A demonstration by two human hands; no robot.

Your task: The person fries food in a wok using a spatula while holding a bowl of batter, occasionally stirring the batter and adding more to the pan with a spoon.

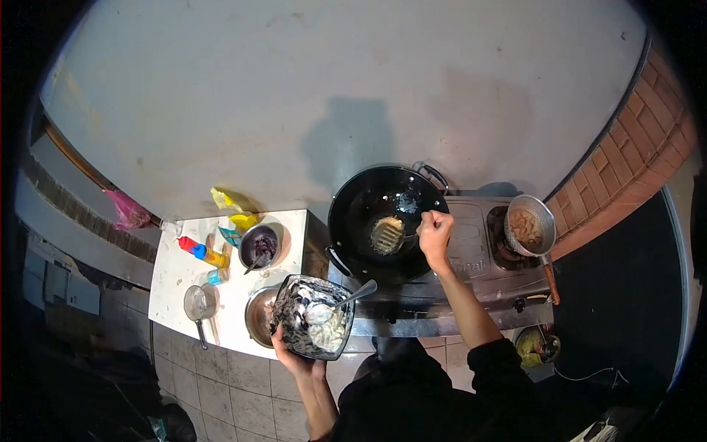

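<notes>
Left hand [294, 359], nearest the camera: fingers clamped under the rim of a dark patterned bowl [313, 317] holding pale batter, a spoon [356, 294] standing in it. Bowl held above the front edge of the white bench [173, 283]. On the bench: steel bowl [261, 315], strainer [196, 304], red-capped bottle [200, 252], dark bowl [259, 245]. Farther: right hand [434, 232], fingers closed on a skimmer [388, 235] carrying a pale piece inside the black wok [387, 221] on the stove [471, 258]. Right burner: small pot [530, 225].
</notes>
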